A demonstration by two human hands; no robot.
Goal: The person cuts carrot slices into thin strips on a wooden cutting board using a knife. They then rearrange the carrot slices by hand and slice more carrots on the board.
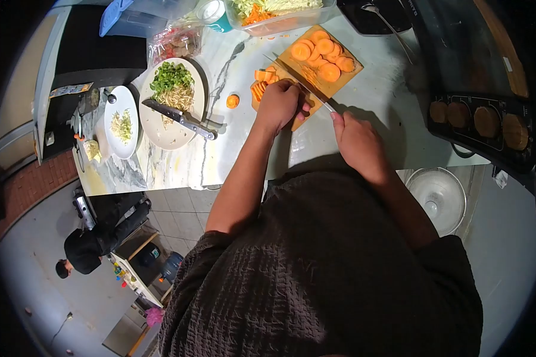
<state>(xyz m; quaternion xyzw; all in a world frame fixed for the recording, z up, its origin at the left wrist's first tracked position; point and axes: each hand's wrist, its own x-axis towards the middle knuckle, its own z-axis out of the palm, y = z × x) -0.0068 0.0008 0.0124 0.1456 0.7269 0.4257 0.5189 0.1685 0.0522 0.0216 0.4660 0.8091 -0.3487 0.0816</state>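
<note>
My right hand (361,144) is closed around the handle of a kitchen knife (307,87), whose blade slants across the wooden cutting board (351,76). Close beside the blade, my left hand (281,104) presses down with curled fingers on carrot, most of it hidden under them. Stacked carrot slices (258,89) show just beyond the left knuckles. On the far side of the blade lie thin carrot strips (309,74) and a pile of round carrot slices (329,72). A carrot end (233,101) sits on the counter, left of the board.
To the left, a round plate (155,135) holds chopped greens, sprouts and a second knife (178,118). Beside it is an oval plate (114,107). A plastic container (280,25) of shredded vegetables stands behind. A stove (479,119) is at right; a person (89,247) is lower left.
</note>
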